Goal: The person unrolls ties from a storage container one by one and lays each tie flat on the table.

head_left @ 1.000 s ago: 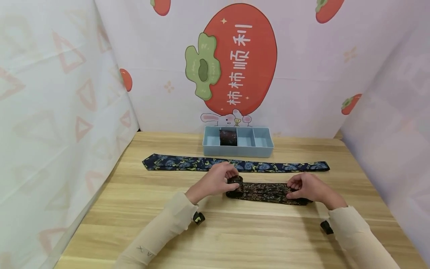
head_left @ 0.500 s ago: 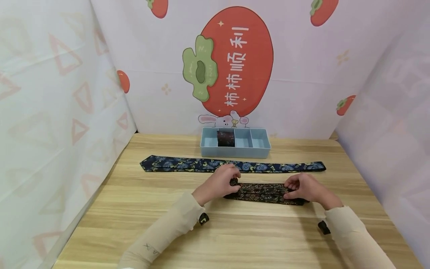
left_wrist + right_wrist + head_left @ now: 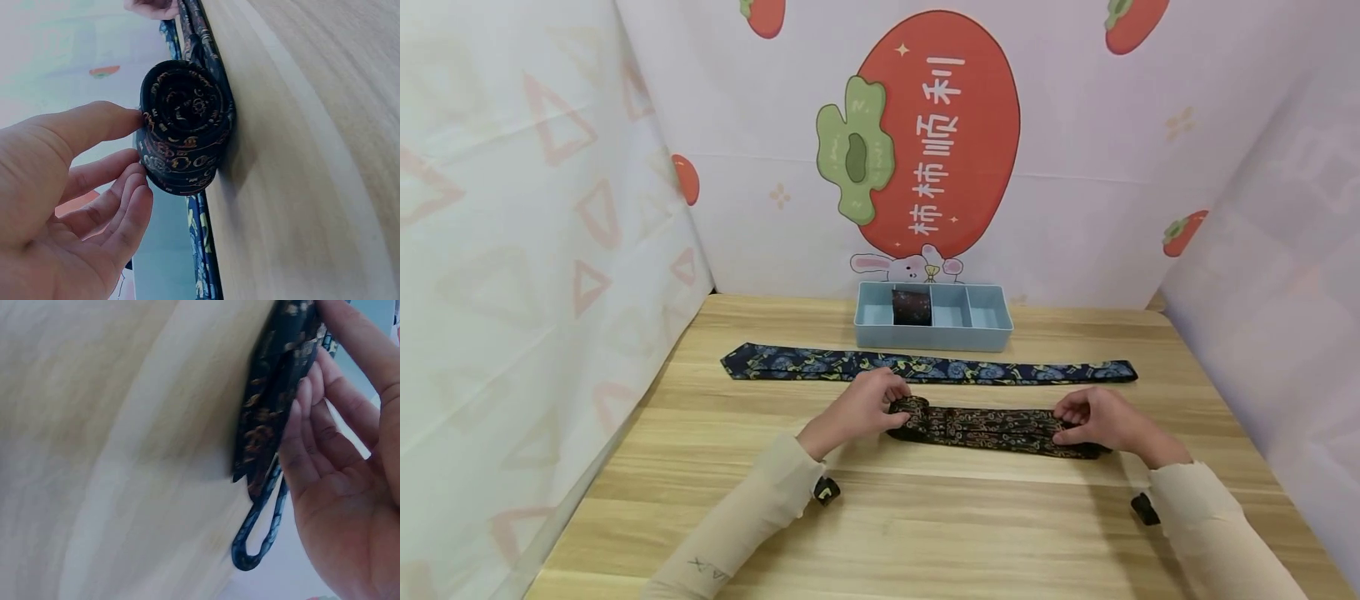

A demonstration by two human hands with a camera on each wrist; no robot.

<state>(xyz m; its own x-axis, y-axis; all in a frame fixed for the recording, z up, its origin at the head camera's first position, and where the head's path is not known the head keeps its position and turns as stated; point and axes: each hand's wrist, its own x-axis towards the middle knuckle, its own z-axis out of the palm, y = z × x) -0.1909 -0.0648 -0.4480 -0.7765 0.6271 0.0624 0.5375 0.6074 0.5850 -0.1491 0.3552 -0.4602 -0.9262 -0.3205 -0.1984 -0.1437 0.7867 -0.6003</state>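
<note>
A black necktie (image 3: 992, 429) with a small reddish-gold pattern lies across the table, partly wound into a roll (image 3: 184, 125) at its left end. My left hand (image 3: 865, 407) holds that roll, thumb and fingertips against its side. Layered coils show at the roll's end in the left wrist view. At the right end of the strip, my right hand (image 3: 1105, 423) pinches the tie between thumb and fingers; its fingertips (image 3: 300, 403) lie along the folded fabric. Behind both hands, a navy necktie (image 3: 820, 363) with blue and yellow figures stretches flat and folded lengthwise.
A light-blue divided tray (image 3: 932, 337) stands at the table's back, against the printed backdrop. One compartment holds a dark rolled tie (image 3: 912, 308). Fabric walls (image 3: 550, 292) enclose the wooden table (image 3: 940, 533) on the sides.
My left hand shifts a little right over the roll, then back left, with the roll showing more now. My right hand has moved slightly right along with its end of the tie.
</note>
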